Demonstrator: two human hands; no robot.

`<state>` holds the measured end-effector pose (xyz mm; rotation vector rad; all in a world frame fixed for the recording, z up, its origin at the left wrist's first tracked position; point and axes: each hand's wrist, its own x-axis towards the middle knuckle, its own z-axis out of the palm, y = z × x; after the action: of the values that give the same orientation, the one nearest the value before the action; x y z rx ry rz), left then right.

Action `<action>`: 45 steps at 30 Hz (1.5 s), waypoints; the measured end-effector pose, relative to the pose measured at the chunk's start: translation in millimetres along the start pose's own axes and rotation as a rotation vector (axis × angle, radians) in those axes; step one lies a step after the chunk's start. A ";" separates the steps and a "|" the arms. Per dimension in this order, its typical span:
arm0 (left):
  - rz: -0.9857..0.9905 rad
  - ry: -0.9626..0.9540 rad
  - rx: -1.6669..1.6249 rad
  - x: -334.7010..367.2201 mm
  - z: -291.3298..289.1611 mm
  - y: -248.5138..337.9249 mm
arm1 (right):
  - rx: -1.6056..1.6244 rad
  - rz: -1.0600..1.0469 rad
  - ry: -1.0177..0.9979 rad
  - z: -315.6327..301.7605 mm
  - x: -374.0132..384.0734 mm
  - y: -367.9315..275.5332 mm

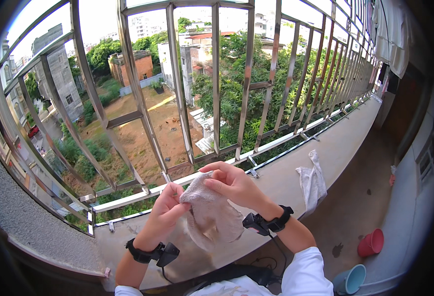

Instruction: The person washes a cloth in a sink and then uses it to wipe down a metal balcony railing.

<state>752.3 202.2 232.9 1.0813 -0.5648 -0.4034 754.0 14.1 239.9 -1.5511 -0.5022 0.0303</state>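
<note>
Both hands, left hand (166, 206) and right hand (232, 183), fingers pinched shut on crumpled beige cloth (208, 212), above grey concrete ledge (286, 177); seemingly unfolding it. White rag (312, 181) lies right of cloth.

The person wears a white top with short sleeves (303, 269) ending above the elbows. Each wrist carries a black strap holding a small black boxy device (167, 253), and a thin black cable hangs from each device.
</note>
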 end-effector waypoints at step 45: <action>0.278 0.586 1.174 62.9 -209.0 3.4 | -1.297 0.297 -0.510 125.6 169.1 230.7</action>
<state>929.9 316.0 176.8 2.0976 -0.3860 0.5841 932.4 197.6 60.8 -2.9168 -0.7415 0.4021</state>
